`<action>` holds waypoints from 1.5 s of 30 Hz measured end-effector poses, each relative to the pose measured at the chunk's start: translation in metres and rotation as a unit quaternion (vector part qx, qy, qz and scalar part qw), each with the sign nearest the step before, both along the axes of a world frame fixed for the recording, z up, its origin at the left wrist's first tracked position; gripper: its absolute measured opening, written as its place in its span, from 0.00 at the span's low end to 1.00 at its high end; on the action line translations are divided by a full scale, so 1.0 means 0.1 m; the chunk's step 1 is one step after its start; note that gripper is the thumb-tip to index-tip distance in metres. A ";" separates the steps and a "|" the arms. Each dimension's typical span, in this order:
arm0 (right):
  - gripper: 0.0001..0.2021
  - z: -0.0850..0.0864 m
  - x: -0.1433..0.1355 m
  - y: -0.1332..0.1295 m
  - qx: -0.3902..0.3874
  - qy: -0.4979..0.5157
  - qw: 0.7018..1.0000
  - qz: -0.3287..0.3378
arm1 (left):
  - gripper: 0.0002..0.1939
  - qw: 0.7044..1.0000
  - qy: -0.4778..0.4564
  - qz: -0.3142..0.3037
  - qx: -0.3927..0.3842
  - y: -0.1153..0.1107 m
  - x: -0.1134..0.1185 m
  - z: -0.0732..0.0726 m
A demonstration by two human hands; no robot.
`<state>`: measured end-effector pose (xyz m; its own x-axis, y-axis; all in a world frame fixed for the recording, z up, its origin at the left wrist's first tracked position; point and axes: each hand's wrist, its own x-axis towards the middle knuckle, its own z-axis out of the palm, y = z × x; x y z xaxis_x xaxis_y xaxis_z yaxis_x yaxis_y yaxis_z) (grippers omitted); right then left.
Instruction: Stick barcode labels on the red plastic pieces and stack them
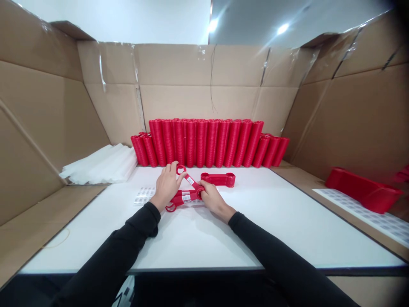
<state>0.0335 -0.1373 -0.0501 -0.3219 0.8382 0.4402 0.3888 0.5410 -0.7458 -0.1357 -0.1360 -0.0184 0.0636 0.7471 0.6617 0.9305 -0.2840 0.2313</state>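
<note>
We see cardboard walls (175,68) around a white tabletop (297,213), white packaging (104,164) piled left, a thin strand (211,72), and bright ceiling lights (283,29).

Bright ceiling lights (283,29) flare; corners blur and darken.

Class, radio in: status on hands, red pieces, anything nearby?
Left hand at ring end of upper piece. Right hand gripping fanned red pieces. Red stack close beyond.

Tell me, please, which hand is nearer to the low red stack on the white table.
Right: the right hand is in front of the low red stack; the left hand is farther, to its left.
</note>
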 end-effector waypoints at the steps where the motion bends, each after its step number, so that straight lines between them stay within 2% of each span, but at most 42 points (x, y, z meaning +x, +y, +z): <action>1: 0.09 0.00 0.00 0.00 -0.002 0.000 1.000 0.005 | 0.20 1.000 -0.020 -0.008 -0.009 0.02 -0.03 0.00; 6: 0.08 -0.01 0.02 0.00 -0.008 0.004 1.000 -0.002 | 0.13 0.992 -0.090 -0.087 -0.028 0.09 -0.09 -0.03; 11: 0.09 -0.01 0.02 0.03 -0.013 0.005 1.000 -0.012 | 0.13 0.989 -0.115 -0.087 -0.037 0.10 -0.10 -0.02; 14: 0.08 -0.03 0.03 0.06 -0.010 0.011 0.999 -0.032 | 0.10 0.994 -0.072 -0.061 -0.060 0.10 -0.13 0.01; 17: 0.08 -0.05 0.06 0.09 -0.010 0.017 0.999 -0.044 | 0.06 0.989 -0.002 -0.023 -0.145 0.12 -0.18 0.03; 20: 0.09 -0.09 0.07 0.11 -0.016 0.014 0.999 -0.031 | 0.11 0.974 0.043 -0.008 -0.222 0.18 -0.26 0.00; 24: 0.09 -0.14 0.07 0.12 -0.039 0.000 0.999 0.011 | 0.09 0.973 0.048 -0.043 -0.222 0.31 -0.38 -0.12; 27: 0.09 -0.16 0.07 0.12 -0.055 -0.012 0.998 0.030 | 0.07 0.962 0.053 -0.077 -0.257 0.39 -0.45 -0.20; 30: 0.09 -0.17 0.08 0.12 -0.059 -0.013 0.998 0.031 | 0.09 0.950 0.025 -0.116 -0.287 0.44 -0.49 -0.24; 39: 0.08 -0.16 0.08 0.12 -0.058 -0.004 0.998 0.035 | 0.07 0.936 -0.099 -0.173 -0.290 0.44 -0.49 -0.31; 42: 0.08 -0.17 0.08 0.13 -0.064 0.004 0.998 0.028 | 0.08 0.934 -0.130 -0.179 -0.282 0.43 -0.47 -0.27; 45: 0.08 -0.16 0.08 0.14 -0.059 0.007 0.998 0.006 | 0.08 0.919 -0.164 -0.199 -0.299 0.40 -0.50 -0.18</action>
